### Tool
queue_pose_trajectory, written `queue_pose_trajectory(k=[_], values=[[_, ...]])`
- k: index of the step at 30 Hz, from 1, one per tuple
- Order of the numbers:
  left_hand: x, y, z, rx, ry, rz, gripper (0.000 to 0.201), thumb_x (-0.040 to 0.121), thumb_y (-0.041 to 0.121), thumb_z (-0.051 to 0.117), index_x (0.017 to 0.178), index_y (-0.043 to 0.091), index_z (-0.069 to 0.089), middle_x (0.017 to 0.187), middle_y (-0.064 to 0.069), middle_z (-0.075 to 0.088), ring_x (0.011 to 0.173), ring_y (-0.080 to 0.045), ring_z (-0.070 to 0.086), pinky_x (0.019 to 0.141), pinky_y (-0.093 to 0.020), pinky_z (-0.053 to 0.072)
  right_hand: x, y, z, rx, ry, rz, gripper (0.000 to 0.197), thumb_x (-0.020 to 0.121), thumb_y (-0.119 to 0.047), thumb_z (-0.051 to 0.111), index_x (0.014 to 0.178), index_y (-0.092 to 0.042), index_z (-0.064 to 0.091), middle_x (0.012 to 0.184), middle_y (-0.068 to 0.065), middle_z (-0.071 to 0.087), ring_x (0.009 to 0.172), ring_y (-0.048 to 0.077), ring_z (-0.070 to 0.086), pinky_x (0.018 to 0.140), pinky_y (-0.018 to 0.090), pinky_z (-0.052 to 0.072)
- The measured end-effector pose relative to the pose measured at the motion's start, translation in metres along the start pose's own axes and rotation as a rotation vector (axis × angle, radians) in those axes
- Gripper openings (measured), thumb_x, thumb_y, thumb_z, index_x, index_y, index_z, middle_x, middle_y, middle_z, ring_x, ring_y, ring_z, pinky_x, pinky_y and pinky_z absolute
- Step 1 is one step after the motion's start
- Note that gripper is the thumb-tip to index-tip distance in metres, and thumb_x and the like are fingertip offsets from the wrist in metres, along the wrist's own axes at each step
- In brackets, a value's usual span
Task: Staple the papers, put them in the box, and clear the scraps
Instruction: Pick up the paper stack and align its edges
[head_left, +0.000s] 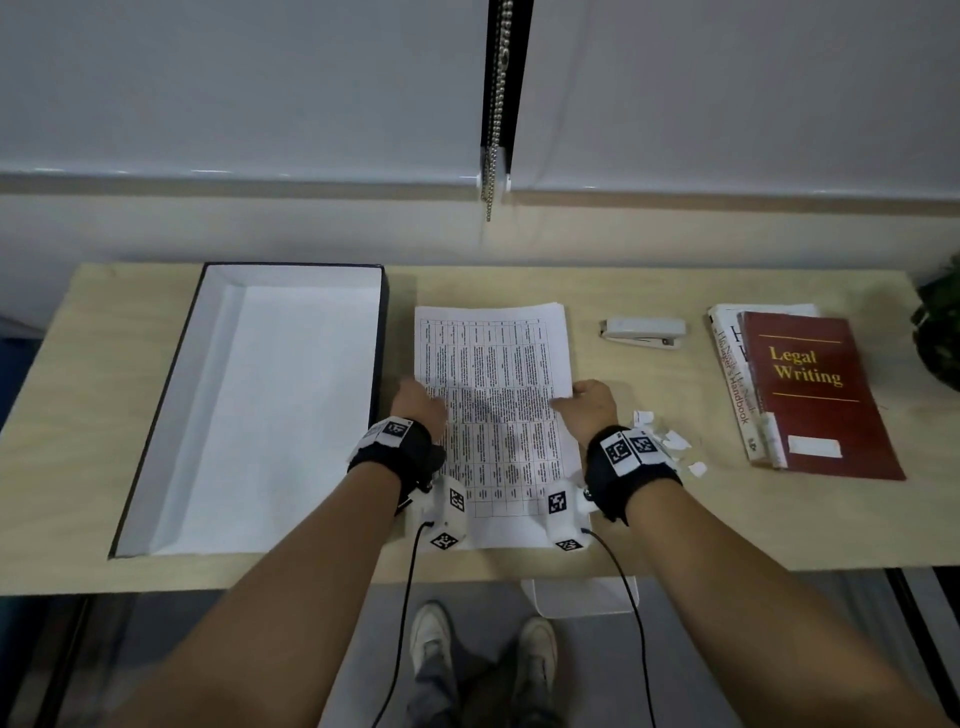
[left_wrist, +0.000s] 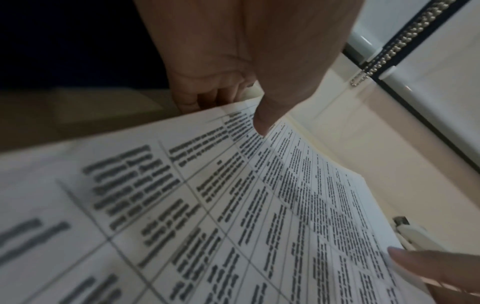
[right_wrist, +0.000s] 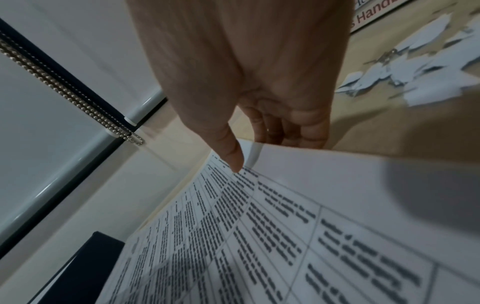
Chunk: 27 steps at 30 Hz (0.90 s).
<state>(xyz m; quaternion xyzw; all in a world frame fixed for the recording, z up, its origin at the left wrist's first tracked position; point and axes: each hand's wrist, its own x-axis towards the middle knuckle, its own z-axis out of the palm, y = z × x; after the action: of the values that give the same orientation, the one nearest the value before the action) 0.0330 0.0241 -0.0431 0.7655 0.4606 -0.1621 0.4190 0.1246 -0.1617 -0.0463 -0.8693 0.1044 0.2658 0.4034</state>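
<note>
A stack of printed papers (head_left: 496, 395) (left_wrist: 233, 205) (right_wrist: 285, 226) with tables lies on the wooden desk between my hands. My left hand (head_left: 418, 402) (left_wrist: 244, 102) grips the stack's left edge, thumb on top and fingers underneath. Gripping the right edge the same way is my right hand (head_left: 587, 402) (right_wrist: 249, 148), thumb pressing the top sheet. A white stapler (head_left: 643, 332) (left_wrist: 413, 234) rests to the right of the papers. The open black box (head_left: 260, 405) with a white inside stands to the left. Torn white scraps (head_left: 670, 441) (right_wrist: 415, 67) lie beside my right wrist.
Two books (head_left: 802, 389), the red one titled Legal Writing, sit at the desk's right end, with a plant (head_left: 940, 332) beyond them. A blind's bead chain (head_left: 493, 119) hangs at the back wall. A white bin (head_left: 579, 595) stands under the desk's front edge.
</note>
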Motion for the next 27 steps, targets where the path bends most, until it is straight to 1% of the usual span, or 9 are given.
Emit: queue_pose_trajectory(k=[5,7,11,16,20,22,24,25,27], values=[[-0.001,-0.001,0.000,-0.070,-0.012,0.034,0.043,0.092,0.003,0.047,0.133,-0.003,0.034,0.131,-0.028,0.052,0.118,-0.040,0.054,0.099,-0.047,0.048,0.006,0.004,0.001,-0.001,-0.022,-0.025,0.017,0.087,0.002,0.059,0.099,-0.001,0.070,0.108,0.017,0.073,0.101,0.032,0.067,0.091,0.039,0.055],[-0.004,-0.002,0.000,-0.128,0.011,0.094,0.040,0.092,0.000,0.045,0.132,0.000,0.035,0.123,-0.020,0.057,0.108,-0.037,0.059,0.091,-0.044,0.052,0.003,0.002,-0.003,0.005,-0.031,-0.049,0.019,0.088,0.004,0.056,0.102,-0.003,0.067,0.112,0.018,0.071,0.104,0.033,0.066,0.093,0.039,0.054],[-0.019,0.006,-0.011,-0.222,0.114,0.261,0.025,0.093,-0.001,0.045,0.118,-0.001,0.043,0.104,-0.012,0.059,0.090,-0.030,0.060,0.075,-0.032,0.047,-0.010,-0.013,-0.020,0.088,-0.006,-0.145,0.023,0.093,0.004,0.052,0.114,0.000,0.061,0.114,0.016,0.067,0.096,0.027,0.062,0.079,0.030,0.051],[-0.042,0.030,-0.038,-0.416,0.213,0.472,0.022,0.094,0.001,0.043,0.116,0.004,0.045,0.107,-0.004,0.059,0.095,-0.023,0.059,0.084,-0.034,0.049,-0.032,-0.045,-0.043,0.279,0.027,-0.370,0.028,0.096,0.004,0.049,0.115,-0.013,0.057,0.115,0.000,0.065,0.110,0.017,0.061,0.099,0.031,0.047],[-0.053,0.043,-0.054,-0.625,0.243,0.609,0.034,0.090,0.000,0.042,0.119,0.017,0.046,0.114,-0.002,0.062,0.106,-0.022,0.060,0.095,-0.047,0.052,-0.045,-0.066,-0.052,0.426,0.041,-0.502,0.031,0.096,0.006,0.049,0.116,-0.017,0.053,0.113,-0.002,0.068,0.106,0.007,0.065,0.095,0.024,0.050],[-0.054,0.043,-0.058,-0.710,0.233,0.641,0.046,0.085,0.004,0.041,0.118,0.034,0.048,0.120,-0.002,0.061,0.115,-0.024,0.058,0.097,-0.054,0.050,-0.049,-0.072,-0.054,0.455,0.074,-0.574,0.032,0.095,0.007,0.049,0.123,-0.009,0.052,0.121,0.003,0.066,0.113,0.011,0.063,0.099,0.021,0.050],[-0.054,0.040,-0.058,-0.732,0.231,0.643,0.049,0.083,0.008,0.044,0.117,0.043,0.047,0.122,-0.002,0.060,0.117,-0.026,0.057,0.096,-0.056,0.050,-0.053,-0.072,-0.052,0.425,0.105,-0.645,0.033,0.095,0.007,0.050,0.127,-0.001,0.051,0.119,0.002,0.063,0.111,0.008,0.059,0.093,0.008,0.048],[-0.056,0.038,-0.058,-0.726,0.232,0.638,0.046,0.084,0.012,0.047,0.119,0.041,0.046,0.122,-0.002,0.060,0.117,-0.026,0.057,0.094,-0.056,0.051,-0.054,-0.070,-0.050,0.406,0.099,-0.664,0.032,0.095,0.007,0.050,0.126,0.000,0.052,0.115,0.000,0.062,0.107,0.006,0.059,0.088,0.004,0.048],[-0.057,0.032,-0.055,-0.709,0.214,0.634,0.042,0.084,0.022,0.055,0.125,0.028,0.047,0.119,-0.004,0.062,0.113,-0.026,0.060,0.090,-0.054,0.054,-0.052,-0.064,-0.043,0.372,0.059,-0.641,0.029,0.094,0.005,0.052,0.122,-0.002,0.056,0.108,0.000,0.064,0.100,0.008,0.061,0.079,0.006,0.050]])
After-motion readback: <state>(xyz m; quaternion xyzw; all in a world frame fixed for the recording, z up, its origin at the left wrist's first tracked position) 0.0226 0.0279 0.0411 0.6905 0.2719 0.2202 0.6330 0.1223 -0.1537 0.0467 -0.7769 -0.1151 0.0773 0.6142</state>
